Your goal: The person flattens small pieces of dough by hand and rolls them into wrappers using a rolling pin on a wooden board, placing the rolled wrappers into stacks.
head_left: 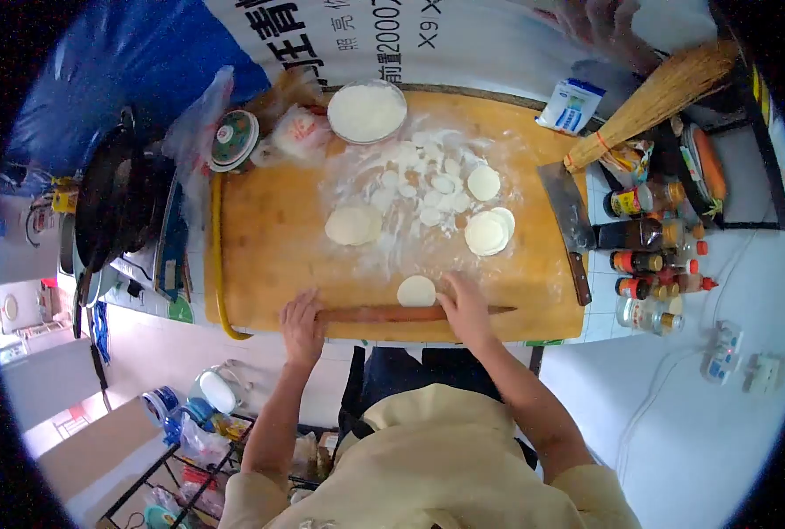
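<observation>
A brown rolling pin [375, 314] lies across the front of the wooden board [269, 238]. My left hand [303, 324] rests on the pin's left end. My right hand [463, 309] is on the pin toward its right end, with its fingertips beside a round dough wrapper [416, 291]. That wrapper lies flat just behind the pin, between my hands. Farther back are flat wrappers [354, 226] at the left and a small stack of wrappers [488, 233] at the right. Several small floured dough pieces [432, 189] lie between and behind them.
A bowl of flour [367, 112] and a lidded tin [235, 141] stand at the back left. On the right, a cleaver [567, 212] lies along the board's edge, near a straw brush [648, 101] and seasoning bottles [635, 234]. A dark pan [110, 198] is at the far left.
</observation>
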Available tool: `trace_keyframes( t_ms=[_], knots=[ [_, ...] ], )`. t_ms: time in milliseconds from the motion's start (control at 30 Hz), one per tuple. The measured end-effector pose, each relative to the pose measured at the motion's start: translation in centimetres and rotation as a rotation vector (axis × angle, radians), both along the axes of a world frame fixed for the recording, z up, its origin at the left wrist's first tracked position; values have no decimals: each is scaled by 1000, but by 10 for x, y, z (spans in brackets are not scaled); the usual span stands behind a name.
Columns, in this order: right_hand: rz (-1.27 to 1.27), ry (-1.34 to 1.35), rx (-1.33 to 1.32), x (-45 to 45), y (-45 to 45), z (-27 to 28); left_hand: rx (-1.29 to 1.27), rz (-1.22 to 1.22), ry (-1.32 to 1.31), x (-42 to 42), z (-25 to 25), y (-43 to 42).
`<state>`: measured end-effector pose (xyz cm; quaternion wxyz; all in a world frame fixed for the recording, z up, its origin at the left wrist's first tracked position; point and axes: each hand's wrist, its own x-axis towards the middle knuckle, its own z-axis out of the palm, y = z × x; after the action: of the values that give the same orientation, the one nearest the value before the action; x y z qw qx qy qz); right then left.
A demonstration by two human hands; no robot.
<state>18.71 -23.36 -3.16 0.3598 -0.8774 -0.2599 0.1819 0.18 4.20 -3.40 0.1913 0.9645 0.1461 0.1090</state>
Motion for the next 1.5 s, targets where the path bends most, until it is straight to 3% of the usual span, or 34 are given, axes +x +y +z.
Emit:
trace_keyframes(
  t_ms=[33, 267, 367, 433, 500, 567, 633, 667, 767, 833, 933, 1167, 1233, 1267, 1367, 1433, 1500],
  knots=[
    [-86, 121, 11, 6, 15, -2, -2, 10, -2, 2, 4, -5],
    [-15, 197, -196, 15, 43, 5, -32, 126, -81, -6, 24, -33],
    [-34, 214, -84, 21, 40, -4, -57, 133, -92, -23, 13, -34],
    [-211, 409, 133, 41, 37, -4, -76, 141, -82, -26, 13, -36],
    [-357, 390, 314, 71, 33, -3, -118, 169, -43, -29, 17, -40],
    [-372, 209, 297, 113, 32, 18, -118, 175, -39, -29, 16, -40],
    [-396, 218, 463, 166, 16, -20, -112, 184, -29, -27, 21, -41],
    [-391, 221, 463, 174, 20, -19, -104, 180, -59, -22, 29, -43],
    [-485, -149, 292, 184, 27, 1, -82, 186, -75, -17, 36, -47],
    [17, -360, 21, 179, 31, 16, -66, 196, -58, -14, 39, -48],
    [155, -431, -80, 171, 40, 12, -76, 180, -52, -10, 42, -50],
    [45, -141, -144, 130, 43, 21, -90, 158, -67, -8, 36, -50],
    [298, -404, -149, 111, 32, -16, -108, 155, -59, -8, 37, -51],
    [298, -403, -148, 99, 26, -21, -103, 152, -54, -7, 38, -51],
    [222, -431, -36, 69, 19, -18, -92, 134, -61, -7, 36, -49],
    [10, -298, 29, 57, 26, 4, -86, 110, -70, -7, 34, -47],
    [22, -222, 33, 52, 33, -3, -87, 81, -84, -2, 33, -46]
  ],
)
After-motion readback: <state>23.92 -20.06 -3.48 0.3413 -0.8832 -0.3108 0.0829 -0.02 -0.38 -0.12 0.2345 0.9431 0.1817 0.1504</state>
